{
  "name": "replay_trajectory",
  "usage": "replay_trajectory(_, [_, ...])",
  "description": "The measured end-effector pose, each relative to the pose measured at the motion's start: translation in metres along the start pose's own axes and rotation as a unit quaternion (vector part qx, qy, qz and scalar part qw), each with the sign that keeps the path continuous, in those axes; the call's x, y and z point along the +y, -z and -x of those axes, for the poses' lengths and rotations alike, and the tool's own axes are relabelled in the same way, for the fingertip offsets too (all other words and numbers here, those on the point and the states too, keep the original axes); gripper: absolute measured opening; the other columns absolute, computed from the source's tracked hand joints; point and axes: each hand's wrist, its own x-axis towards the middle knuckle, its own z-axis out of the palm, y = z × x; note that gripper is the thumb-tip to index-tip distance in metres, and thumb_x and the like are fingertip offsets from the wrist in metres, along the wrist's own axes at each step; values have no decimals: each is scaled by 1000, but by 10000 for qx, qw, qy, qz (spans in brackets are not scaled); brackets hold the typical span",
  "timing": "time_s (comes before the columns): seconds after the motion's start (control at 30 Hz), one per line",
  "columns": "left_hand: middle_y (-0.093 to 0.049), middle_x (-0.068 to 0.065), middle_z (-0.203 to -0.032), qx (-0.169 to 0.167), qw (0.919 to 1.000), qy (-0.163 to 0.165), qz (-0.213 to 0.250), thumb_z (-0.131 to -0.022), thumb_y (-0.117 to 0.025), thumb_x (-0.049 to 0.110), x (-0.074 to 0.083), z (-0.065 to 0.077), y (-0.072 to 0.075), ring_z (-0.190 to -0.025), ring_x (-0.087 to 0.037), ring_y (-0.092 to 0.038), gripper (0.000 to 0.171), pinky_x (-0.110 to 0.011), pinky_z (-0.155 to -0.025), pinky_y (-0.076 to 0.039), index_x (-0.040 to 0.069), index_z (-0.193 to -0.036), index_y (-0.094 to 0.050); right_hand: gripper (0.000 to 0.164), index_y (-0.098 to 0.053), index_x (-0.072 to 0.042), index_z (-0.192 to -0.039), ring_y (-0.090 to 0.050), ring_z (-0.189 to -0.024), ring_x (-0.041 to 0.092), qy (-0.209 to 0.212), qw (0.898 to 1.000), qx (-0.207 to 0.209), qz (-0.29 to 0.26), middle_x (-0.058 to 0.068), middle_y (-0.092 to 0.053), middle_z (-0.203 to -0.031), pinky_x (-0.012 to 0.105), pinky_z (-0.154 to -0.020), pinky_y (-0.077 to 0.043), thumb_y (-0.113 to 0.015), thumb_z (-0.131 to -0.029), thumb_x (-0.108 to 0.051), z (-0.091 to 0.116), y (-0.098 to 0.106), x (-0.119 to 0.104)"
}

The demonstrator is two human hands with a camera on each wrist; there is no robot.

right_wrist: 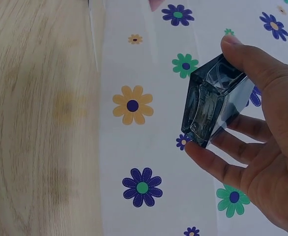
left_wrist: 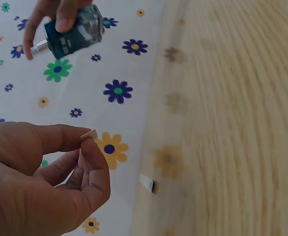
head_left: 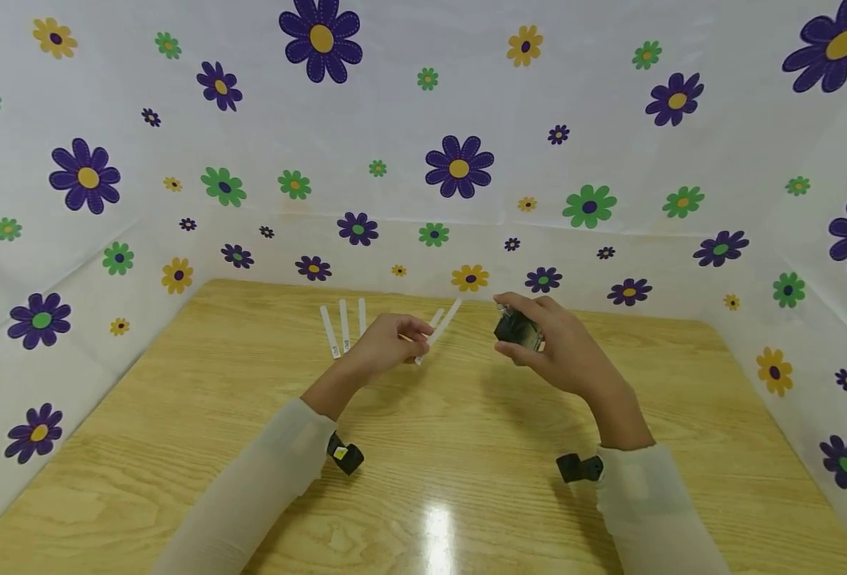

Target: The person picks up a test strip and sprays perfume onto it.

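My left hand (head_left: 389, 345) pinches a white paper test strip (head_left: 446, 321) by its near end, between thumb and fingertips. In the left wrist view, only the small end of that strip (left_wrist: 89, 134) shows past the fingertips. To the right, my right hand (head_left: 574, 351) grips a dark glass perfume bottle (head_left: 518, 327), raised over the table and tilted. Its silver spray nozzle (left_wrist: 40, 47) is uncapped, with a fingertip right at it. The right wrist view shows the thick glass base of the bottle (right_wrist: 203, 115), thumb on one side and fingers on the other.
Three white strips lie side by side left of my left hand, one of them a labelled strip (head_left: 330, 331). Another strip (head_left: 437, 316) lies just behind the held one. A flower-printed white cloth (head_left: 380, 104) walls the wooden table (head_left: 452, 447) at back and sides.
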Motion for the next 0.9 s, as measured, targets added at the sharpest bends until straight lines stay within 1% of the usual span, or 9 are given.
replay_trajectory(0.13, [-61,-12,-107,59,9998,176,-118,-99,-66,3,-7,-11,1,-90,-20,-65,24,-34,-82,-59,3,-123,-68,65,-49,-21,-151,-60,-116,36,-26,10000,-23,0,18,-59,-132,55,-86,-55,-78,-94,-31,0,1,-1])
replay_trajectory(0.3, [-63,-12,-103,43,9994,283,-203,-99,-65,0,-15,-23,2,-86,-19,-64,24,-27,-75,-58,-1,-123,-67,65,-49,-21,-151,-59,-119,36,-66,10000,-63,7,18,-59,-134,57,-89,-55,-77,-94,-32,0,0,-1])
replay_trajectory(0.37, [-64,-12,-102,8,9992,305,-255,-98,-65,0,-16,-26,1,-85,-19,-64,25,-26,-73,-57,-2,-123,-67,65,-49,-22,-152,-59,-119,36,-81,9999,-81,6,18,-59,-134,56,-89,-55,-77,-94,-33,0,0,-1])
replay_trajectory(0.5, [-66,-12,-101,-9,9980,334,-534,-98,-65,-1,-16,-30,1,-83,-18,-64,25,-25,-70,-55,-3,-123,-67,65,-49,-22,-152,-60,-117,36,-79,9999,-95,-8,19,-58,-134,56,-88,-55,-77,-94,-33,0,1,-2])
replay_trajectory(0.7, [-68,-10,-99,38,9940,432,-1003,-97,-67,1,-16,-36,-1,-83,-19,-64,22,-26,-67,-53,-1,-119,-69,64,-50,-21,-151,-60,-117,37,-95,9999,-115,-34,20,-58,-133,56,-88,-55,-77,-94,-33,-1,2,-1])
replay_trajectory(0.9, [-68,-11,-102,-42,9930,392,-1115,-97,-66,1,-12,-41,-3,-82,-20,-64,24,-28,-68,-55,0,-121,-69,63,-49,-21,-151,-59,-118,37,-166,9998,-116,-26,20,-59,-133,58,-89,-54,-76,-95,-32,0,3,-1])
